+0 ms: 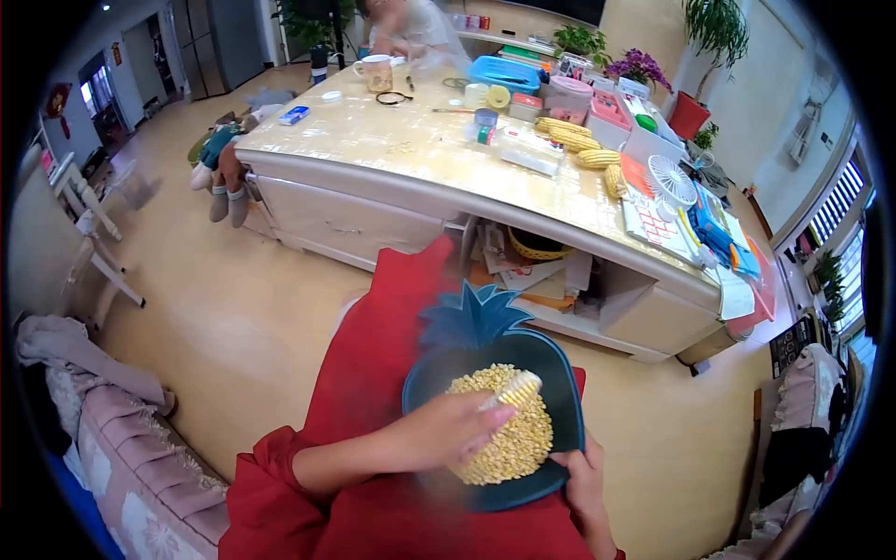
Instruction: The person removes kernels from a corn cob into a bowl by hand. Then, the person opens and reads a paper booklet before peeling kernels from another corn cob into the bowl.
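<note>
My left hand (446, 431) is closed round a partly stripped corn cob (519, 388), held over the dark teal pineapple-shaped bowl (563, 397). Loose yellow kernels (513, 450) fill much of the bowl's bottom. The bowl rests on my lap, on red cloth. At its lower right rim, my right hand (585, 478) grips the edge, fingers partly hidden under it. The bowl's leaf-shaped end points toward the table and is slightly blurred on its left.
Ahead stands a long table (355, 140) with whole corn cobs (571, 135), a mug (377, 73), boxes, a small white fan (671, 181) and papers. A person (411, 33) is at its far side. Sofa parts flank me; a white chair (89, 224) stands left.
</note>
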A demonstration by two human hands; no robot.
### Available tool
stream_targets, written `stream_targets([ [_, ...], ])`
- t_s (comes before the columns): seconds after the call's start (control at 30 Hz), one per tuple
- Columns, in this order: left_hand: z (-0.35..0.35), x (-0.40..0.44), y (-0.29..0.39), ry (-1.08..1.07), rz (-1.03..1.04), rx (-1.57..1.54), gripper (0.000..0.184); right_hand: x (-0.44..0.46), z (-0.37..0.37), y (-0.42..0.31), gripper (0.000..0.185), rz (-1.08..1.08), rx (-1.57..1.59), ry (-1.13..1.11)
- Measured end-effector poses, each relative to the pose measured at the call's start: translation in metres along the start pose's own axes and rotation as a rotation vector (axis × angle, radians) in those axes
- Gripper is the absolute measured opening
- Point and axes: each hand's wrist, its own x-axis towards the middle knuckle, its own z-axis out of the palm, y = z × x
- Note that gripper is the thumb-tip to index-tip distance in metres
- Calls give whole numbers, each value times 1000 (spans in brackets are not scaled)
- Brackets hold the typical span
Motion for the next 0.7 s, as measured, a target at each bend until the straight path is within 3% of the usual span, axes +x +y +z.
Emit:
stream_targets([
  [0.03, 8, -16, 14, -28, 3, 49, 48, -8, 0, 0, 46, 7, 5, -4],
  [0.13, 14, -38, 14, -76, 74, 254, 33, -27, 7, 5, 45, -37, -35, -21],
  [0.27, -3, -38, -3, 49, 104, 168, 33, -28, 27, 25, 45, -44, -99, -10],
  [0.3, -10, -33, -17, 71, 176, 186, 37, -25, 35, 33, 46, -43, -77, -15],
  [0.4, -36, -20, -41, 107, 76, 150, 41, -6, 50, 74, 52, -23, -42, -62],
  [0.43, -47, -11, -57, 87, 140, 146, 44, 1, 56, 86, 53, -14, -28, -73],
  [0.53, -70, 9, -82, 181, 47, 69, 40, 21, 70, 134, 57, -16, 6, -124],
  [0.63, -106, 43, -148, 247, 141, 32, 37, 33, 83, 176, 67, -40, -1, -144],
  [0.7, -123, 53, -176, 253, 90, 77, 36, 32, 92, 191, 68, 6, 2, -165],
])
